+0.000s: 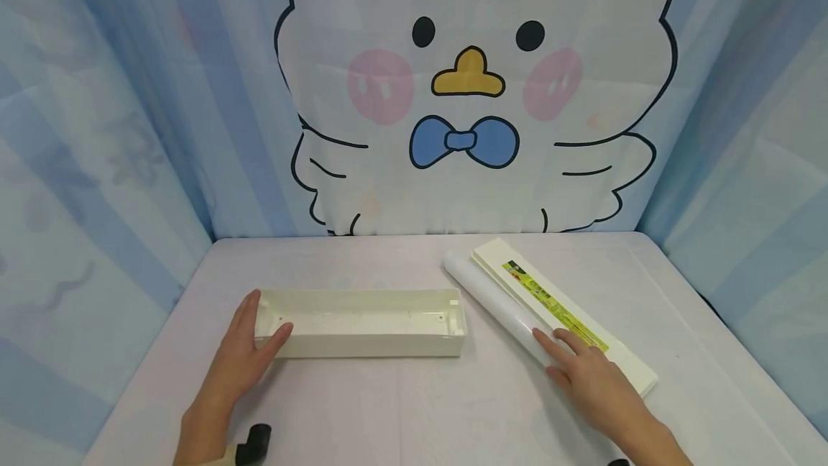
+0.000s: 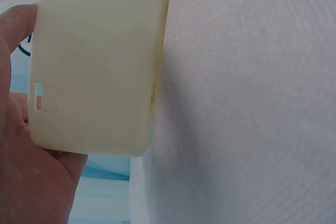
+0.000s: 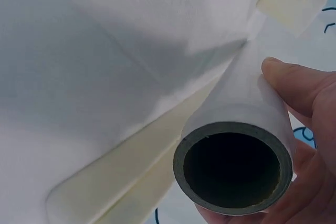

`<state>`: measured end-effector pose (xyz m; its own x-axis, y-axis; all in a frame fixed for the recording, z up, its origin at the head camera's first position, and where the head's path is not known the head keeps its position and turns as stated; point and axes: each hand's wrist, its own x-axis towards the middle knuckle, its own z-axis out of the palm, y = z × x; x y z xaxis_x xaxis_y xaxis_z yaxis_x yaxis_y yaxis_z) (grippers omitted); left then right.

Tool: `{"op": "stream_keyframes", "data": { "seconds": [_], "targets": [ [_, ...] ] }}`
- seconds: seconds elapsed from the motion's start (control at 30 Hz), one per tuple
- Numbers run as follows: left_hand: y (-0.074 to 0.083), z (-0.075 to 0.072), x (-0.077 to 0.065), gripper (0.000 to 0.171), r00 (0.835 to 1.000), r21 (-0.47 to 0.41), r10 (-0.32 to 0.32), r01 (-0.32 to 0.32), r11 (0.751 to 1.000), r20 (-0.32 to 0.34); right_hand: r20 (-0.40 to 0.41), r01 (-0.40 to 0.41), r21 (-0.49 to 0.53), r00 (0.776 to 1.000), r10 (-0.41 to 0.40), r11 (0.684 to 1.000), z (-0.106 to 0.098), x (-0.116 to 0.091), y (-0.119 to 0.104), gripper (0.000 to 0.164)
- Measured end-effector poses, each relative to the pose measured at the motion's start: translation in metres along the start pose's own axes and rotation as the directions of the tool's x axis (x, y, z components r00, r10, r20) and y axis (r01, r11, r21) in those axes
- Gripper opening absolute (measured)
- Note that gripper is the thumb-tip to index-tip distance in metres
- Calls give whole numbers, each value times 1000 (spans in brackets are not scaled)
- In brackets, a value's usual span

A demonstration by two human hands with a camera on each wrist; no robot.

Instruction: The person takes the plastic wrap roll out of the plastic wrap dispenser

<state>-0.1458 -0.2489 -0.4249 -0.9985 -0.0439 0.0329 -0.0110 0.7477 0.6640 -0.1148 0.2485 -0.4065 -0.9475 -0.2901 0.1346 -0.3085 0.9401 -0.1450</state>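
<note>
A long cream plastic box [image 1: 362, 346], open at the top, lies across the table left of centre. My left hand [image 1: 241, 358] grips its left end, thumb at the front wall and fingers behind. The left wrist view shows that end wall [image 2: 100, 51] with a small square slot. On the right a white roll of cling film [image 1: 494, 305] lies slantwise, and my right hand [image 1: 598, 383] holds its near end. Thumb and fingers stand on opposite sides of the roll in the right wrist view, where its hollow core [image 3: 181, 174] faces the camera. A cream lid [image 1: 624, 362] lies alongside the roll.
A yellow-green printed label [image 1: 553, 305] is stuck along the lid. The white-covered table [image 1: 336, 408] has curtains on its sides [image 1: 84, 185] and back, the back one printed with a cartoon bird. A black wrist device [image 1: 254, 443] sits by my left wrist.
</note>
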Motion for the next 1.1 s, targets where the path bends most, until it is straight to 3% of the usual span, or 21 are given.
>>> {"op": "stream_keyframes", "data": {
  "seconds": [0.47, 0.8, 1.1],
  "targets": [
    [-1, 1, 2, 94, 1000, 3, 25, -25, 1000, -18, 112, -69, 43, 992, 64, 997, 12, -2, -4, 63],
    [-2, 2, 2, 95, 999, -1, 28, -28, 1000, -22, 44, -38, 28, 998, 37, 999, 16, -9, -9, 63],
    [-4, 3, 2, 93, 999, 5, 24, -24, 1000, -30, 71, -53, 6, 996, 53, 999, 17, -7, -11, 65]
  ]
}}
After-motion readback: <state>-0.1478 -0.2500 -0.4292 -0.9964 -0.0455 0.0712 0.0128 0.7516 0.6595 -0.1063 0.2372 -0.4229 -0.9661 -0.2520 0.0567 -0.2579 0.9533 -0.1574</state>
